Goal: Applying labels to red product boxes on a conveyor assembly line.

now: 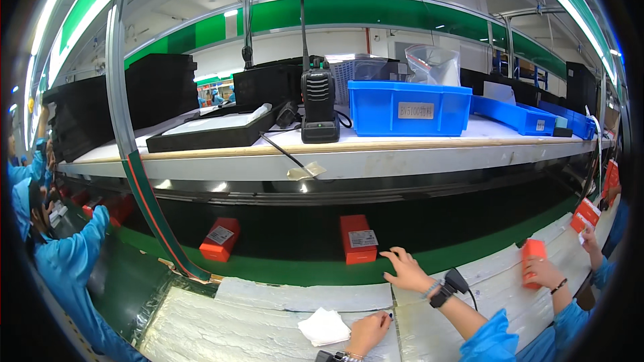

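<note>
Fingers of the left hand (367,332) curl narrowly beside a white folded cloth (325,326) on the desk (268,322). Right hand (404,268), fingers spread wide and holding nothing, reaches toward an orange box (357,238) on the conveyor belt (429,228); the box could drift past.

the person's right forearm is covered by a bright blue work-coat sleeve (493,338) of smooth fabric that ends short of the wrist. on that wrist sits a thin beaded bracelet (431,288) in pale and bluish tones, and beside it a black strap carrying a small black scanner-like device (455,281), from which a thin black cable (473,299) runs back along the arm. the left wrist, low at the frame edge, shows a dark band (334,356); its sleeve is out of view.
</note>
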A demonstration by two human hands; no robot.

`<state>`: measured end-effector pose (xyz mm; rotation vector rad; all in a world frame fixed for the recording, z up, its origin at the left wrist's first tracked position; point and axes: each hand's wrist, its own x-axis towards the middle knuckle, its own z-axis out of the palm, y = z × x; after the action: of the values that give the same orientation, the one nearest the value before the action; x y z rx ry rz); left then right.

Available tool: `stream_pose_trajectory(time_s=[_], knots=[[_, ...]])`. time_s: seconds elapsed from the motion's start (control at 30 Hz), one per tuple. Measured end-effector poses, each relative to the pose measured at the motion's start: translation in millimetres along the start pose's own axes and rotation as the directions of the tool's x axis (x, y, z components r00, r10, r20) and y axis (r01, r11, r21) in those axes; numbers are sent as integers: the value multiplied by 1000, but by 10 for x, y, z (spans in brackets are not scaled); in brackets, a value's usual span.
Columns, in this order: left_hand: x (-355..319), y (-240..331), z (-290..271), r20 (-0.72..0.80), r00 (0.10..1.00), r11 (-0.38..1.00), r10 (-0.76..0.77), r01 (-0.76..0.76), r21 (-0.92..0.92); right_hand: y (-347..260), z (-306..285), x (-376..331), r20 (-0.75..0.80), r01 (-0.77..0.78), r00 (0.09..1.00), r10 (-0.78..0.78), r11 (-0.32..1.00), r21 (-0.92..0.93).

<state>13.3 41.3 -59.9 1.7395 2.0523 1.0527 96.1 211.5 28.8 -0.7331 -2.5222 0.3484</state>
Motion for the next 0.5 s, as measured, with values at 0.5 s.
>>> stream_pose_trajectory(time_s=[0.5], knots=[[-9,56,-85,79,997,996,7,0,-91,140,645,958,47,-492,855,516,838,-235]])
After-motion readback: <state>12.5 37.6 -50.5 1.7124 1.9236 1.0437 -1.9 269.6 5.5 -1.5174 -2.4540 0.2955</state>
